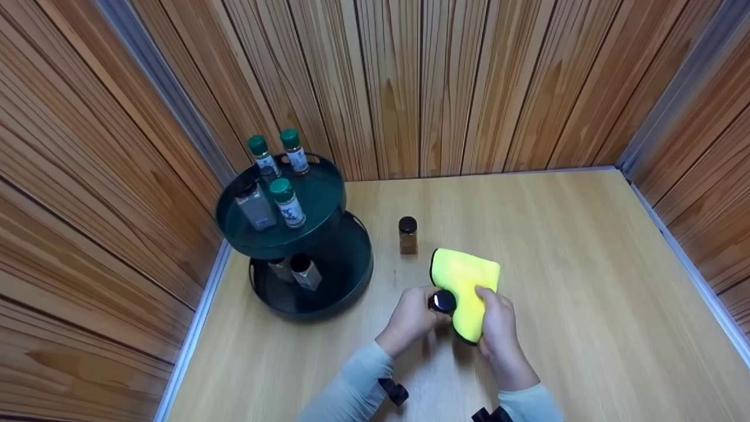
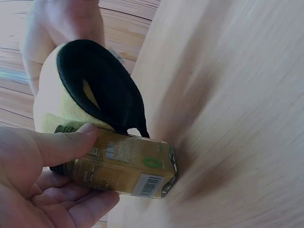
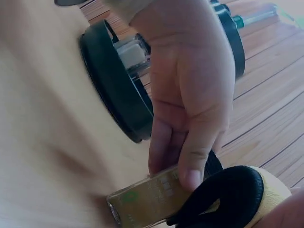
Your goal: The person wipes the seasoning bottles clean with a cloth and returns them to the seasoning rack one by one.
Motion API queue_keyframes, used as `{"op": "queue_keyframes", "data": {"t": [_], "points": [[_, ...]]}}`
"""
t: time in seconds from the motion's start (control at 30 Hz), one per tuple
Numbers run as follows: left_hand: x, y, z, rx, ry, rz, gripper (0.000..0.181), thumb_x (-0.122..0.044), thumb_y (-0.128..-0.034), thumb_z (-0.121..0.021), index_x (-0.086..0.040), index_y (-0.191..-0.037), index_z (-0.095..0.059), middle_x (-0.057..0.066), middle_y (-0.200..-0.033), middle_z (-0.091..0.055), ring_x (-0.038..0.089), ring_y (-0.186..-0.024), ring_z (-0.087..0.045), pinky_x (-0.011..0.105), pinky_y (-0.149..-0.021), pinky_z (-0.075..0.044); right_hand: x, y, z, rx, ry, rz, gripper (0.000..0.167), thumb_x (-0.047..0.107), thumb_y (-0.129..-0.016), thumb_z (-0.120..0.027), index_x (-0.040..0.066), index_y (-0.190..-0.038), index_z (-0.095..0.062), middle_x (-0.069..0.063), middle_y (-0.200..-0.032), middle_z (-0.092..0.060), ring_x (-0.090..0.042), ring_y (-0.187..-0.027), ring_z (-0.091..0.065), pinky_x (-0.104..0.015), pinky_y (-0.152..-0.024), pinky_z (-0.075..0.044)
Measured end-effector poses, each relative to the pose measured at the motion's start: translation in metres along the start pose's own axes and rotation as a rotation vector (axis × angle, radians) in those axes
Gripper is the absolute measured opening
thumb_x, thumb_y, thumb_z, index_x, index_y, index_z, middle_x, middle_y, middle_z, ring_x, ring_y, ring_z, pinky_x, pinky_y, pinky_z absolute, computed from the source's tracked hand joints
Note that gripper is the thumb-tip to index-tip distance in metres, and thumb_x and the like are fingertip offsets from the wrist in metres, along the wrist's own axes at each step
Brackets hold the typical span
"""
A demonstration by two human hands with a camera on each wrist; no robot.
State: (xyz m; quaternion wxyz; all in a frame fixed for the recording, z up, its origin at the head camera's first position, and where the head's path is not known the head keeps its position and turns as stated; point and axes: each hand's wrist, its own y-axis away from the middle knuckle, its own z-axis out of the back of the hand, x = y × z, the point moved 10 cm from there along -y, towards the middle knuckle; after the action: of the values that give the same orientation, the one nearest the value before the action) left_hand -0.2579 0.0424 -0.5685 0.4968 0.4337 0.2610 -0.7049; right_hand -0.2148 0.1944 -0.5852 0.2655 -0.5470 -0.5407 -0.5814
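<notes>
My left hand (image 1: 412, 319) grips a square glass spice jar (image 2: 128, 164) of yellow-brown powder around its upper part, near the black cap (image 1: 442, 301). The jar's label reads turmeric powder, and a barcode shows near its base. In my right hand (image 1: 499, 328) is a folded yellow cloth (image 1: 466, 275) with black edging, pinched between thumb and fingers. The cloth lies against the jar's side by the cap; its dark inner side shows in the left wrist view. Both hands are above the wooden table, and the jar is tilted.
A dark green two-tier round rack (image 1: 313, 296) stands to the left. Several green-capped and black-capped jars sit on its upper tier, and black-capped jars (image 1: 306, 271) on the lower. Another brown spice jar (image 1: 408, 235) stands on the table (image 1: 586, 264) beyond my hands. Wood-panelled walls (image 1: 387, 88) enclose the table.
</notes>
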Motion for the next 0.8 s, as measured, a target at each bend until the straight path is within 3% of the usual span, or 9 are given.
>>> {"op": "queue_keyframes", "data": {"t": [0.07, 0.23, 0.33, 0.5, 0.6, 0.7, 0.8], "points": [[0.000, 0.001, 0.002, -0.011, -0.010, -0.010, 0.032, 0.002, -0.0739, -0.086, -0.016, -0.099, -0.077, -0.002, -0.095, -0.077, 0.020, -0.097, -0.071, 0.026, -0.087, -0.055, -0.002, 0.000, -0.001, -0.005, 0.028, 0.010, 0.033, 0.025, -0.105, -0.047, -0.006, -0.111, -0.056, -0.005, -0.082, -0.062, -0.018, -0.072, -0.062, -0.030, -0.064, -0.054], [0.007, 0.000, 0.000, 0.007, 0.028, 0.075, 0.038, -0.003, -0.0772, -0.087, -0.012, -0.112, -0.077, 0.001, -0.107, -0.076, 0.019, -0.102, -0.068, 0.032, -0.095, -0.055, -0.021, -0.008, 0.004, -0.020, 0.130, -0.042, 0.029, 0.024, -0.105, -0.046, -0.003, -0.106, -0.058, -0.003, -0.081, -0.060, -0.016, -0.073, -0.059, -0.029, -0.066, -0.051], [0.011, 0.000, 0.000, 0.009, 0.029, 0.117, 0.040, -0.003, -0.0779, -0.087, -0.010, -0.116, -0.075, 0.003, -0.109, -0.075, 0.015, -0.100, -0.067, 0.034, -0.097, -0.054, -0.021, -0.010, 0.003, -0.004, 0.159, -0.068, 0.030, 0.024, -0.105, -0.047, -0.004, -0.107, -0.058, -0.003, -0.082, -0.060, -0.016, -0.074, -0.059, -0.029, -0.068, -0.051], [0.009, -0.001, 0.000, 0.006, 0.034, 0.100, 0.035, 0.000, -0.0777, -0.086, -0.013, -0.108, -0.076, -0.001, -0.103, -0.075, 0.007, -0.094, -0.065, 0.031, -0.095, -0.054, 0.008, -0.003, 0.000, 0.029, 0.182, -0.022, 0.031, 0.024, -0.105, -0.048, -0.006, -0.106, -0.059, -0.004, -0.079, -0.062, -0.017, -0.072, -0.060, -0.030, -0.067, -0.051], [0.006, -0.001, -0.001, 0.008, 0.034, 0.072, 0.031, 0.004, -0.0777, -0.084, -0.015, -0.101, -0.076, 0.000, -0.100, -0.076, 0.010, -0.095, -0.067, 0.029, -0.092, -0.054, 0.019, 0.002, 0.000, 0.031, 0.192, 0.002, 0.031, 0.022, -0.105, -0.048, -0.006, -0.103, -0.060, -0.004, -0.077, -0.062, -0.017, -0.070, -0.061, -0.030, -0.066, -0.051], [0.005, -0.001, -0.002, 0.005, 0.020, 0.058, 0.031, 0.005, -0.0766, -0.083, -0.016, -0.098, -0.076, 0.003, -0.100, -0.076, 0.016, -0.098, -0.068, 0.027, -0.091, -0.054, 0.011, 0.001, 0.001, 0.033, 0.215, -0.014, 0.031, 0.023, -0.105, -0.047, -0.005, -0.105, -0.060, -0.004, -0.079, -0.062, -0.017, -0.072, -0.060, -0.030, -0.068, -0.051], [0.006, -0.001, -0.003, 0.011, 0.003, 0.088, 0.033, 0.002, -0.0773, -0.085, -0.016, -0.104, -0.077, 0.000, -0.103, -0.076, 0.014, -0.099, -0.068, 0.030, -0.093, -0.055, -0.010, -0.007, 0.006, 0.026, 0.230, -0.049, 0.031, 0.024, -0.105, -0.046, -0.005, -0.107, -0.059, -0.004, -0.082, -0.062, -0.017, -0.074, -0.060, -0.030, -0.070, -0.051]]}}
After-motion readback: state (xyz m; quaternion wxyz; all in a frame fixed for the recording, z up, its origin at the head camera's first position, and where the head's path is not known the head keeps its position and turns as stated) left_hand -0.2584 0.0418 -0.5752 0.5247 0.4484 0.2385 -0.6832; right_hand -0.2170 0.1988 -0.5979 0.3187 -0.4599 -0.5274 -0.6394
